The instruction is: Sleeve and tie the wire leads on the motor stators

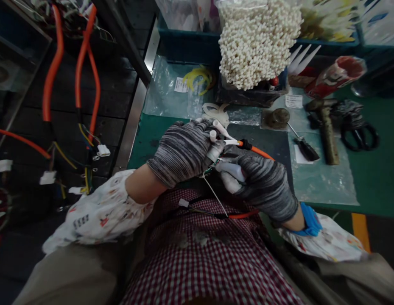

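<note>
The green table (373,171) extends ahead of the grip. A large heap of small white parts (260,46) stands beyond the hands, slightly to the right. The hammer (328,131), scissors (360,135) and screwdriver (306,148) lie to the right of and beyond the grip, apart from it.

The left hand (184,148), gloved, is clamped on the end of the orange cable (262,152), above the lap at the near table edge. The right hand (263,180), gloved, is closed around the handle of a pale-handled tool (233,170), just below the cable and directed toward the left hand. The tool's working end is hidden; contact cannot be confirmed.

At the cable end, a black band (246,145) sits just right of the left fingers. White sleeves (213,135) project at the fingertips. Thin wires (210,170) emerge below them, and a white tie (216,198) hangs from the same point toward the lap.

Step in hand, as judged: working the wire end with the tool. The next move calls for a firm left-hand hold and controlled tool alignment, clear of adjacent wires and fingers.
</note>
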Demonstrator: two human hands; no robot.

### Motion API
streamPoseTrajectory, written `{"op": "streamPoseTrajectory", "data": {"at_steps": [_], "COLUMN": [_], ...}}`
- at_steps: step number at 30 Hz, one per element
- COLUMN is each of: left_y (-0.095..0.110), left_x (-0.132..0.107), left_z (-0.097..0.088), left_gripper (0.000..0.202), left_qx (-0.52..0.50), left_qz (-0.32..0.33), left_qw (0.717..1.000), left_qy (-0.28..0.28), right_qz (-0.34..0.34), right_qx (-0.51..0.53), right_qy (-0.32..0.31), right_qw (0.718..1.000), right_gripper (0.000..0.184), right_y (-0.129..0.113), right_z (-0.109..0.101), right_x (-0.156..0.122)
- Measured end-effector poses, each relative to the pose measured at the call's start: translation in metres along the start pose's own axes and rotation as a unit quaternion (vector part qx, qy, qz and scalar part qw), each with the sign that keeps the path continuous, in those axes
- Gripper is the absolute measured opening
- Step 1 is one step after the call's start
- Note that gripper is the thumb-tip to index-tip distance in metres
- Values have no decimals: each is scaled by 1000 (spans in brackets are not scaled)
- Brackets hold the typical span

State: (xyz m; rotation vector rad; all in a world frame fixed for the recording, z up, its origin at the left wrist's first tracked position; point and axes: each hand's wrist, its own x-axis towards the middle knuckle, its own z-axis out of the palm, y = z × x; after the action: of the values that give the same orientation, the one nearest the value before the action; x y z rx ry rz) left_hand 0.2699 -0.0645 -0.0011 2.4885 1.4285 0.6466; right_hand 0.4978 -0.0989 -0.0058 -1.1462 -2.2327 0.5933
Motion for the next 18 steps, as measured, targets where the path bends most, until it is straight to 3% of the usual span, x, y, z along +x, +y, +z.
{"op": "streamPoseTrajectory", "data": {"at_steps": [3, 6, 12, 18], "left_y": [2, 4, 17, 23], "left_x": [9, 14, 27, 45], "left_z": [8, 2, -23, -20], "left_gripper": [35, 36, 41, 52], "left_qx": [-47, -51, 69, 129], "left_qz": [-26, -29, -24, -78], "left_qw": [998, 998, 988, 970], "left_qy": [17, -3, -136, -189], "right_qz": [-26, -27, -2, -4], "right_qx": [-10, -13, -110, -221], "right_qy": [2, 2, 22, 17], "right_qw": [1000, 1000, 994, 975], "right_gripper": [20, 25, 29, 35], "right_y": [-2, -2, 6, 16], "right_z": [-1, -1, -4, -1], "right_x": [2, 2, 3, 9]}}
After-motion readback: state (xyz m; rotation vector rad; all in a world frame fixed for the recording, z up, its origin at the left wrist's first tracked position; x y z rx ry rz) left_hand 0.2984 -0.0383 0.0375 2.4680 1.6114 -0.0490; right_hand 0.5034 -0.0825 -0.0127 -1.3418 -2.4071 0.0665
